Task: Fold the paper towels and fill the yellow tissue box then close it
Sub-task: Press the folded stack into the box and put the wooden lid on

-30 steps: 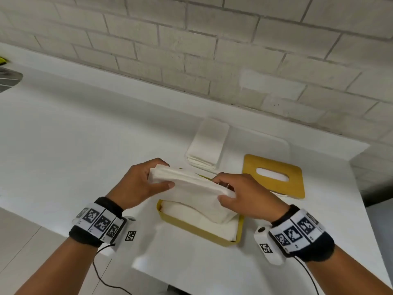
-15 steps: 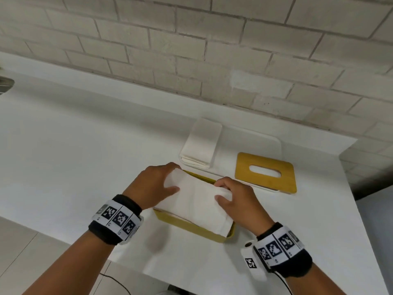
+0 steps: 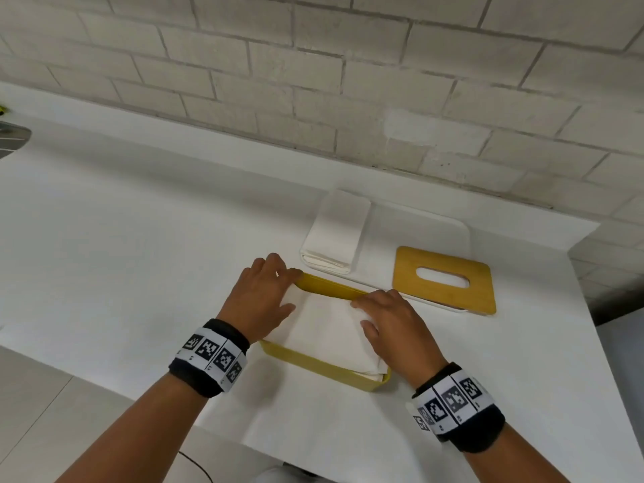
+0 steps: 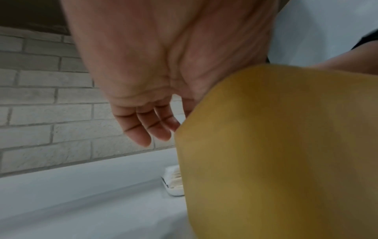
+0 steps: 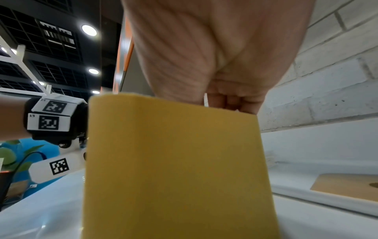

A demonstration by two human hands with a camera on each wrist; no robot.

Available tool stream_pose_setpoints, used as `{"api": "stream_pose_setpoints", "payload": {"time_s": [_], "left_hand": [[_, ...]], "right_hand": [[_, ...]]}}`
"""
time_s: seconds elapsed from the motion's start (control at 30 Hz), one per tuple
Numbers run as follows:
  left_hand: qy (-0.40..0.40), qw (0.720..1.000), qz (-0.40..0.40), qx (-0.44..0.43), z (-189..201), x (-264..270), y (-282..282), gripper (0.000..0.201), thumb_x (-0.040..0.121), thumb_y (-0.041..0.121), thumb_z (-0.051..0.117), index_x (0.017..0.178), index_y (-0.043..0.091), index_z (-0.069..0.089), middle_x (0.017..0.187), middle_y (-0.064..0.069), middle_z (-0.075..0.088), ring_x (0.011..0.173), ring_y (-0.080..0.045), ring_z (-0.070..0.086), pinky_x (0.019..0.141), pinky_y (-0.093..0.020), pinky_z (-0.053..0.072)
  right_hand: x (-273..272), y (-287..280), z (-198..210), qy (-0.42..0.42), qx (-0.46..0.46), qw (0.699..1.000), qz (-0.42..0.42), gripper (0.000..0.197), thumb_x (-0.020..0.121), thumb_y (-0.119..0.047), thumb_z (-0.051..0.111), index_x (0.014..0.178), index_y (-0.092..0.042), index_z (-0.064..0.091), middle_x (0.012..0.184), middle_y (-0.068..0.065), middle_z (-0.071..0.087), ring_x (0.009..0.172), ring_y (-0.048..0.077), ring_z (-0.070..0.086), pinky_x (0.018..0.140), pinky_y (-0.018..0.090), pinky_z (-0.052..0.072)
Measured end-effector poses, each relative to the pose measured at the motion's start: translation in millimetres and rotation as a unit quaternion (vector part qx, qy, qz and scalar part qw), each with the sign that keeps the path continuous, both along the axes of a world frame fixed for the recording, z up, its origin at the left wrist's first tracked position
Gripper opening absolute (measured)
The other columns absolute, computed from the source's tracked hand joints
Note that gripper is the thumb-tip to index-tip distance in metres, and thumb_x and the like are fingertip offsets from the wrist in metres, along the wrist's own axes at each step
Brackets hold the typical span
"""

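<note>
The yellow tissue box point(image 3: 315, 365) sits open on the white counter, a folded paper towel point(image 3: 327, 329) lying flat on the towels already inside and filling it near the rim. Its yellow lid point(image 3: 442, 277) (with an oval slot) lies flat just right of it, and a stack of folded paper towels point(image 3: 336, 231) waits behind the box.

Folded towels point(image 3: 331, 329) are lying in the tissue box point(image 3: 313, 366) at the counter's point(image 3: 104, 256) near edge. A towel stack point(image 3: 336, 231) is sitting just behind it, with the lid point(image 3: 444, 278) lying to the stack's right.
</note>
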State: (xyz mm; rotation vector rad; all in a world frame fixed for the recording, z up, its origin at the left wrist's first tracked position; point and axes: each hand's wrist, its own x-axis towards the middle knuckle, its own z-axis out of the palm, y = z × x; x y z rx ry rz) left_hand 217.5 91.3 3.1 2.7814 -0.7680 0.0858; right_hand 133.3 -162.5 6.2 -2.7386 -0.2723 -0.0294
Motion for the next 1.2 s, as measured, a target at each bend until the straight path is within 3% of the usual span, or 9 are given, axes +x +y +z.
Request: {"api": "stream_pose_setpoints", "payload": {"time_s": [0.17, 0.4, 0.57, 0.67, 0.77, 0.83, 0.97, 1.1, 1.2], "left_hand": [[-0.012, 0.998, 0.024, -0.063, 10, -3, 16, 0.033, 0.085, 0.028, 0.076, 0.116, 0.023, 0.064, 0.117, -0.005, 0.058, 0.095, -0.027, 0.06, 0.075, -0.041, 0.055], [0.067, 0.996, 0.058, -0.023, 8, -5, 17, 0.019, 0.091, 0.024, 0.065, 0.108, 0.031, 0.06, 0.091, 0.012, 0.054, 0.069, -0.018, 0.062, 0.062, -0.031, 0.052], [0.046, 0.995, 0.091, 0.014, 3, -5, 4, 0.025, 0.092, 0.022, 0.062, 0.115, 0.027, 0.058, 0.092, 0.006, 0.054, 0.06, -0.025, 0.059, 0.056, -0.031, 0.048], [0.05, 0.994, 0.087, -0.032, 3, -5, 4, 0.03, 0.094, 0.029, 0.064, 0.123, 0.03, 0.056, 0.099, 0.005, 0.057, 0.069, -0.02, 0.061, 0.059, -0.033, 0.054], [0.122, 0.975, 0.044, -0.178, 10, 9, 3, 0.037, 0.098, 0.032, 0.062, 0.134, 0.033, 0.052, 0.113, 0.008, 0.058, 0.097, -0.01, 0.061, 0.079, -0.027, 0.053], [0.194, 0.952, 0.03, -0.236, 21, 29, 3, 0.032, 0.1, 0.03, 0.059, 0.131, 0.037, 0.054, 0.117, 0.013, 0.059, 0.106, -0.003, 0.061, 0.086, -0.019, 0.049], [0.229, 0.935, -0.008, -0.271, 36, 83, -9, 0.031, 0.105, 0.009, 0.047, 0.116, 0.032, 0.065, 0.109, 0.007, 0.071, 0.093, -0.011, 0.071, 0.085, -0.02, 0.055], [0.235, 0.968, 0.017, -0.088, 40, 132, -36, 0.036, 0.108, 0.019, 0.043, 0.14, 0.017, 0.058, 0.138, -0.006, 0.064, 0.125, -0.025, 0.061, 0.113, -0.033, 0.041], [0.291, 0.956, 0.013, 0.045, 39, 149, -53, 0.052, 0.11, 0.035, 0.038, 0.16, 0.024, 0.03, 0.161, -0.007, 0.04, 0.148, -0.026, 0.037, 0.119, -0.033, 0.027]], "right_hand": [[-13, -2, -4, -0.135, -0.016, 0.99, -0.023, 0.027, 0.081, -0.019, 0.071, 0.106, -0.025, 0.074, 0.106, -0.008, 0.067, 0.102, 0.02, 0.057, 0.088, 0.034, 0.044], [-26, -3, -18, -0.052, -0.092, 0.994, -0.01, 0.025, 0.082, -0.048, 0.048, 0.09, -0.037, 0.069, 0.086, -0.018, 0.066, 0.09, 0.011, 0.065, 0.108, 0.048, 0.024], [-16, -2, -4, 0.014, -0.107, 0.994, 0.002, 0.029, 0.088, -0.045, 0.037, 0.076, -0.031, 0.06, 0.068, -0.013, 0.059, 0.077, 0.01, 0.06, 0.114, 0.055, 0.029], [7, -7, 17, 0.028, 0.057, 0.998, 0.003, 0.018, 0.091, -0.034, 0.051, 0.084, -0.031, 0.067, 0.079, -0.016, 0.068, 0.082, 0.002, 0.063, 0.106, 0.038, 0.042], [43, -11, 54, 0.028, 0.343, 0.937, -0.064, 0.015, 0.093, -0.005, 0.066, 0.096, -0.017, 0.076, 0.086, -0.011, 0.075, 0.077, 0.002, 0.067, 0.077, 0.019, 0.054], [76, -18, 73, 0.077, 0.471, 0.87, -0.125, 0.019, 0.096, 0.002, 0.06, 0.107, -0.007, 0.072, 0.095, 0.005, 0.075, 0.08, 0.013, 0.07, 0.076, 0.025, 0.057], [144, -32, 65, 0.163, 0.523, 0.806, -0.224, 0.021, 0.097, -0.008, 0.064, 0.118, -0.005, 0.064, 0.105, 0.014, 0.069, 0.087, 0.022, 0.07, 0.08, 0.029, 0.06], [192, -35, 21, 0.247, 0.504, 0.764, -0.318, 0.03, 0.093, -0.012, 0.072, 0.117, 0.002, 0.062, 0.105, 0.016, 0.063, 0.096, 0.029, 0.064, 0.093, 0.038, 0.056], [208, -29, 7, 0.282, 0.491, 0.746, -0.35, 0.02, 0.09, -0.01, 0.074, 0.104, 0.001, 0.063, 0.103, 0.017, 0.062, 0.088, 0.027, 0.064, 0.076, 0.035, 0.058]]}}
